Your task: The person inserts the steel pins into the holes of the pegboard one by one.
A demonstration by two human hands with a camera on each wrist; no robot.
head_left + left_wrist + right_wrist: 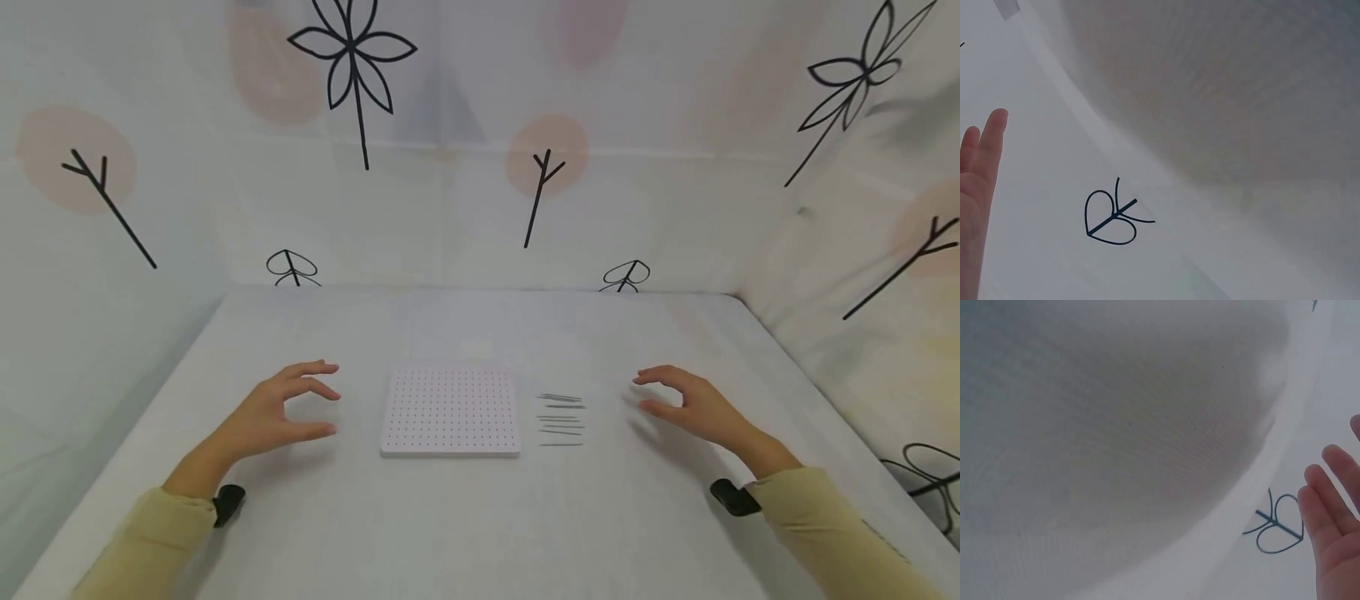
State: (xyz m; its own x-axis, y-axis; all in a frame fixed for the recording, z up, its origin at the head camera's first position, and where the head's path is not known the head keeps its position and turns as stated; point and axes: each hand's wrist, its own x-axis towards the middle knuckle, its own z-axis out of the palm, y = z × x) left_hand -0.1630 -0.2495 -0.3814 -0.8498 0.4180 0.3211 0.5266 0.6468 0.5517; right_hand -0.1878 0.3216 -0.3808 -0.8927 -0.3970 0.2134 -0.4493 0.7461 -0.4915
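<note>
A white square board [450, 412] dotted with rows of small holes lies flat in the middle of the table. Just right of it, several thin metal pins [561, 419] are laid out roughly parallel to each other. My left hand [281, 412] hovers left of the board, thumb and fingers spread apart with nothing between them. On the other side my right hand [693, 404] is nearest the pins, its fingers loosely bent and holding nothing. Each wrist view catches only part of the fingers, the left hand's [985, 156] and the right hand's [1335, 506].
A white cloth covers the table [450, 533]. Pale fabric walls [450, 208] with printed flowers and twigs rise at the back and both sides. Dark wrist cameras [228, 504] sit under the yellow sleeves [825, 525].
</note>
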